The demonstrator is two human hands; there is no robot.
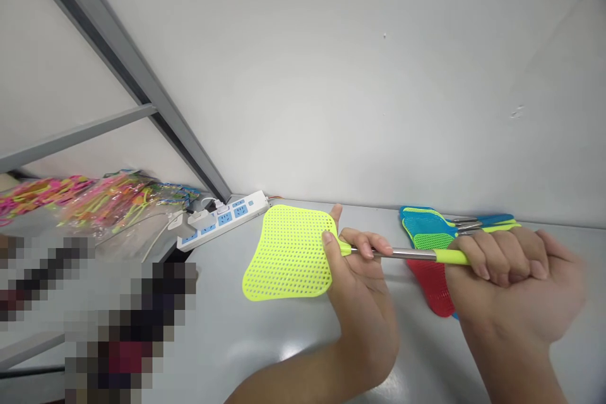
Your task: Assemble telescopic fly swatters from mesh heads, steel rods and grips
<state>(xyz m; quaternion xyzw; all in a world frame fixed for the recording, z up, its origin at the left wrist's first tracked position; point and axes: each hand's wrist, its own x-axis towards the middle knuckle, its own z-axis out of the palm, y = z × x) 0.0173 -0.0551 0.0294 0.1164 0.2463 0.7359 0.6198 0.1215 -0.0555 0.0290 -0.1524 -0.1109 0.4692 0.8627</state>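
Observation:
A yellow-green fly swatter (293, 255) with a perforated paddle and a metal telescopic shaft lies across both hands above the table. My left hand (357, 278) grips it where the paddle meets the shaft, its thumb on the paddle's edge and fingers curled round the rod. My right hand (511, 265) is closed in a fist around the yellow-green handle, most of which it hides. Behind the right hand, a pile of other fly swatters rests on the table: blue ones (426, 226), a green one (433, 241) and a red one (438, 290), partly covered by my hand and the shaft.
A white power strip (225, 221) with plugs and cables sits left of the paddle, against the wall. Clear plastic bags of colourful items (123, 202) lie beyond a grey metal frame (156, 107). The grey table (227, 315) meets a white wall. The lower left is pixelated.

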